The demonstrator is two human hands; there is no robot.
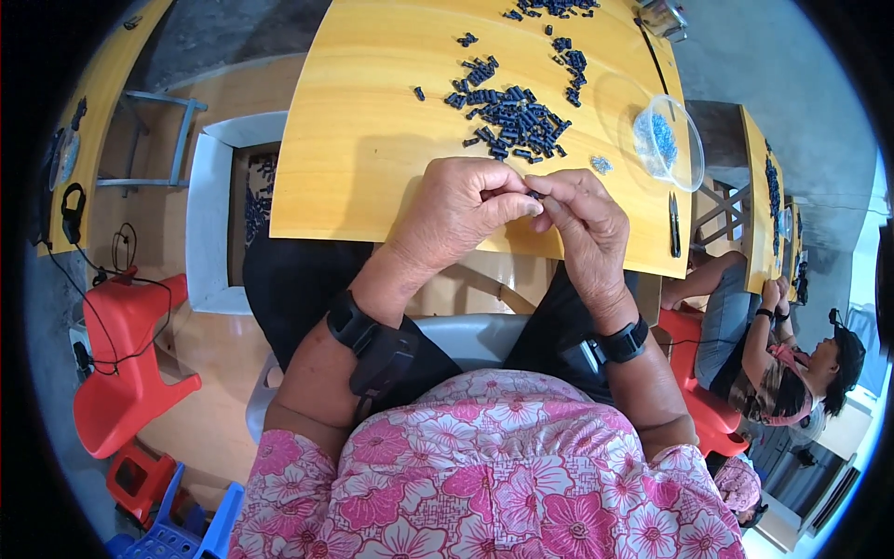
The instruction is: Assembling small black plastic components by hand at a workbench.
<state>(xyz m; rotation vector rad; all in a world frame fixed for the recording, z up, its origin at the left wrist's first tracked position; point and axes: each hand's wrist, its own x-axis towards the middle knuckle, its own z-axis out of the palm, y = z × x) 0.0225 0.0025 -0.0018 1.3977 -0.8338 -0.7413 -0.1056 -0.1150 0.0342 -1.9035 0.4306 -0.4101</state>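
Note:
Above the near edge of the yellow table (345, 168), my left hand (466, 207) and my right hand (589, 222) meet at the fingertips. Both are closed in a pinch on one small dark piece (534, 195), mostly covered by the fingers. It resembles the short black cylindrical parts (521, 121) heaped just beyond my hands. Right of the heap lies a little pile of tiny clear bits (602, 164). A clear round tub (691, 154) with bluish small bits stands farther right. Black tweezers (674, 225) rest near the right edge.
More black parts (573, 70) trail toward the far side. A white box (209, 224) with dark parts inside is left of the table. Red chairs (121, 373) stand at the left. A co-worker (782, 363) sits at another table on the right.

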